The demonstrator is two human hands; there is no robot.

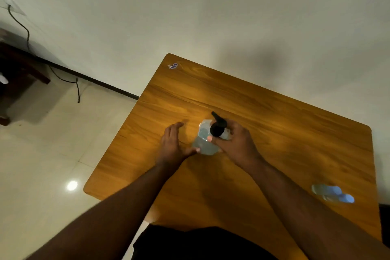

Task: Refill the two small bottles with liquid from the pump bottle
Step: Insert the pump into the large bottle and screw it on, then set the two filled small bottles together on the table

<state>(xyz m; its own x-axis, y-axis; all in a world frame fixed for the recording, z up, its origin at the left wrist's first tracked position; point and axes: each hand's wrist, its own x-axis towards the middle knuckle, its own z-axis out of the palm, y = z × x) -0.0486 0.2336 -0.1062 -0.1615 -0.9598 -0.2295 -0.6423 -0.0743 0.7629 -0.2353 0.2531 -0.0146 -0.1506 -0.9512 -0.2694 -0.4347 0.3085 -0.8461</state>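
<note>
A clear pump bottle (pixel 203 142) with pale blue liquid and a black pump head stands at the middle of the wooden table (pixel 285 133). My right hand (pixel 234 140) curls round the bottle's neck just under the black pump head. My left hand (pixel 174 143) lies just left of the bottle with fingers straight, its thumb touching the bottle's lower side. Two small clear bottles with blue caps lie on their sides near the table's right edge, one (pixel 326 189) behind the other (pixel 339 198). They are blurred.
A small sticker (pixel 173 66) sits at the table's far left corner. The table stands against a white wall. To the left are pale floor tiles, a dark wooden piece of furniture (pixel 19 69) and a hanging black cable (pixel 63 79).
</note>
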